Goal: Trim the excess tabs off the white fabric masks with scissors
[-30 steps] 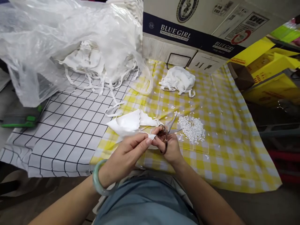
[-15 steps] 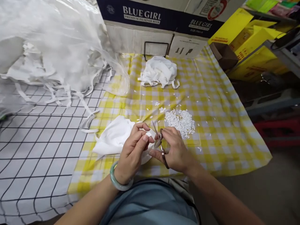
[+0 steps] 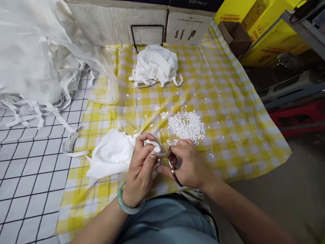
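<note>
A white cloth piece with straps lies on the yellow checked tablecloth, and my left hand pinches one strap end of it between thumb and fingers. In my right hand is a pair of small scissors, with my thumb and fingers at its brown handles. The blades are spread, one on either side of the white strap end at my left fingertips. Just beyond my right hand lies a heap of tiny white snippets. My fingers hide part of the strap.
Another bundle of white strapped cloth sits at the back, before a large cardboard box and a black wire stand. At left, a clear plastic bag holds more white pieces. A small brown box stands at right.
The scissors have swung leftward, and their opened blades now straddle the strap end at my left fingertips. My view has tilted down and shifted right.
</note>
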Demonstrator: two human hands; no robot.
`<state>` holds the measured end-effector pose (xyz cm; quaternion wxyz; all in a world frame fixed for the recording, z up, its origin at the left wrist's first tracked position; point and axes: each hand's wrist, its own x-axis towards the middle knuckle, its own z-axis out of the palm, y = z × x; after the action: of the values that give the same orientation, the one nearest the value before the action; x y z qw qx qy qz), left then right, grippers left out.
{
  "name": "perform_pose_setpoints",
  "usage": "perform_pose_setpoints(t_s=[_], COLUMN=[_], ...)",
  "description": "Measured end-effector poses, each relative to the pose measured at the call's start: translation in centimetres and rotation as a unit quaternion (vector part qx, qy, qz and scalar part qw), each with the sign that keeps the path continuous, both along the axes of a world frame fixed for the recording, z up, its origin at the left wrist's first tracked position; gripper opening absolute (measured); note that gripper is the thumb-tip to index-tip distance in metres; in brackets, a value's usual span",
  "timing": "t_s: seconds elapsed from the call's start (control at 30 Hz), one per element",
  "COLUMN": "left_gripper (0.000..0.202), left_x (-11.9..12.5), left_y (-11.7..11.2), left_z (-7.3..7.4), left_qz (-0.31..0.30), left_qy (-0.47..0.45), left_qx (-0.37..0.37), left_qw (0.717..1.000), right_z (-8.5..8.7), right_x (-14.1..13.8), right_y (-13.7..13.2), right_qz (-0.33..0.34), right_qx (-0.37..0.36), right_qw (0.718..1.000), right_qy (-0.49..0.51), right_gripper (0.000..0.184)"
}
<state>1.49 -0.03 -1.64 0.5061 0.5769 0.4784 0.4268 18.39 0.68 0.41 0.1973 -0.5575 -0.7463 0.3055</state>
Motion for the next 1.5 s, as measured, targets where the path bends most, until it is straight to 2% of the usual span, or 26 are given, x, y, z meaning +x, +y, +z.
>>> perform_pose_setpoints(t_s=[0.43,0.63,0.87,1.0,1.13,1.2,1.27,1.37,1.4,1.43,1.5], left_gripper=[0.030,0.027,0.027,0.031,0.032,0.032,0.030,0.018,0.014,0.011,0.005], left_x=[0.4,0.4,1.7,2.7,3.5,3.4,2.6,-0.2,-1.6,-3.2,-7.1], left_y=[0.1,0.2,1.0,2.1,3.0,2.9,2.1,0.4,-0.1,-0.5,-1.0], left_z=[-0.3,-0.4,-0.1,-0.3,-0.8,-0.6,0.3,2.4,3.1,3.6,4.1], left_qz=[-0.004,-0.013,-0.041,-0.063,-0.064,-0.063,-0.127,-0.290,-0.305,-0.281,-0.148], left_qy=[-0.006,-0.006,0.000,0.022,0.029,0.035,0.065,0.146,0.169,0.188,0.236], left_qx=[0.077,0.061,0.052,0.044,0.028,0.030,0.040,0.058,0.062,0.068,0.085], left_qw=[0.997,0.998,0.998,0.997,0.997,0.997,0.989,0.944,0.935,0.939,0.957], right_z=[-0.1,-0.2,-0.7,-1.1,-1.3,-1.1,-0.9,-0.8,-0.9,-1.1,-1.4], right_x=[-0.2,-0.1,1.2,2.2,3.5,4.2,4.9,5.4,5.3,5.0,4.1], right_y=[-0.1,-0.1,-0.5,-0.7,0.0,0.6,1.1,1.3,1.4,1.4,1.3], right_qz=[0.002,-0.005,-0.043,-0.095,-0.141,-0.165,-0.176,-0.157,-0.144,-0.129,-0.093], right_qx=[0.003,0.008,0.016,0.016,-0.076,-0.110,-0.089,-0.010,0.013,0.030,0.053], right_qw=[1.000,1.000,0.999,0.993,0.984,0.978,0.979,0.985,0.987,0.989,0.993], right_qy=[-0.001,0.007,-0.016,-0.071,-0.075,-0.058,-0.060,-0.069,-0.066,-0.061,-0.044], right_gripper=[0.051,0.052,0.050,0.054,0.058,0.058,0.054,0.047,0.047,0.046,0.042])
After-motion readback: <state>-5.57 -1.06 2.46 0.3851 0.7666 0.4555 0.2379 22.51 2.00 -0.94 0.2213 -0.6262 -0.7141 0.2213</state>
